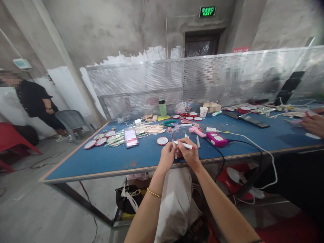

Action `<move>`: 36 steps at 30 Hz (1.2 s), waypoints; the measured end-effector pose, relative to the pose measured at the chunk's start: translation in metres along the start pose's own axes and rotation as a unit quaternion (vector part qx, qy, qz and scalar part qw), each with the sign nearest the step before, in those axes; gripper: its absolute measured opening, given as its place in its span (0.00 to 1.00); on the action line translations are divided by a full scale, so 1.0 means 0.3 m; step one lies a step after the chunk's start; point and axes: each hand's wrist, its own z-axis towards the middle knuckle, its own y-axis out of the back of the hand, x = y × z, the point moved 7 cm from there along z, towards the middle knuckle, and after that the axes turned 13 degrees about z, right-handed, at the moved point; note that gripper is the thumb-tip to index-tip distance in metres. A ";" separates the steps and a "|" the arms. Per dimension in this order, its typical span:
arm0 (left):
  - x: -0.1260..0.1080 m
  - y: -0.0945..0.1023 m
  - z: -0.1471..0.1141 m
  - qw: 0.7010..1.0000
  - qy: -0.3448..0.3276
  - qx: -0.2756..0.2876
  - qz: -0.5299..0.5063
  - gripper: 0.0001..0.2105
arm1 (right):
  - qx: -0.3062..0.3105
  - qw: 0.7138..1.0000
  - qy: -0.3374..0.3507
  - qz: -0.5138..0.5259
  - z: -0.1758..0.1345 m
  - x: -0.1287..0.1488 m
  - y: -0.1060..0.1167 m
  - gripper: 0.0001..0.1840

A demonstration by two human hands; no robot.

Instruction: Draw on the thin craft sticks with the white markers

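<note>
Over the table's front edge, my left hand (167, 157) is closed on a thin wooden stick (173, 138) with a darkened upper part. My right hand (189, 154) grips a white marker pen (186, 145) with a red end, its tip side turned toward the stick. Both hands are close together, and the fingers partly hide the stick's lower part. Just beyond my left hand lies a round white disc with a red rim (162, 141). More pens (198, 141) lie to the right of my right hand.
Across the blue table (113, 162) lie wooden sticks (154, 129), a phone (131, 138), a pink glue gun (196, 131) and a cabled purple box (217, 139). Behind stand a green bottle (162, 108) and paper cup (203, 111). Another person's hand (314, 123) is at right.
</note>
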 end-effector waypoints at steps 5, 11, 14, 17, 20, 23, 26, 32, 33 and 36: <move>0.001 0.003 0.002 1.000 -0.004 -0.006 0.008 0.07 | 0.000 1.000 -0.005 -0.008 0.001 0.003 -0.003 0.09; 0.002 0.002 0.001 1.000 -0.005 -0.006 0.003 0.07 | 0.000 1.000 0.007 -0.011 0.001 0.000 -0.002 0.09; -0.002 -0.001 0.000 1.000 -0.008 0.003 -0.011 0.08 | -0.010 1.000 -0.004 0.010 -0.004 -0.019 0.005 0.10; -0.005 0.004 -0.001 1.000 -0.008 -0.003 -0.009 0.10 | -0.013 0.999 -0.021 0.025 -0.006 -0.034 0.006 0.10; -0.007 0.004 -0.002 1.000 -0.004 -0.003 -0.010 0.10 | -0.006 1.000 -0.019 0.017 -0.004 -0.027 0.002 0.09; -0.007 0.005 -0.003 1.000 -0.003 -0.007 -0.003 0.09 | -0.005 1.000 -0.009 -0.002 -0.001 -0.012 0.001 0.09; -0.005 0.005 -0.002 1.000 -0.001 -0.008 -0.001 0.08 | -0.004 1.000 -0.004 -0.016 0.001 -0.002 0.000 0.09; -0.007 0.003 -0.001 1.000 -0.004 0.002 -0.011 0.09 | -0.009 1.000 0.003 -0.017 0.000 -0.002 0.003 0.09; -0.007 0.003 -0.001 1.000 -0.004 0.003 -0.013 0.09 | -0.011 1.000 0.003 -0.013 0.000 -0.003 0.004 0.09; -0.005 0.003 0.000 1.000 -0.005 0.001 -0.013 0.09 | -0.014 1.000 -0.001 -0.001 -0.001 -0.010 0.005 0.09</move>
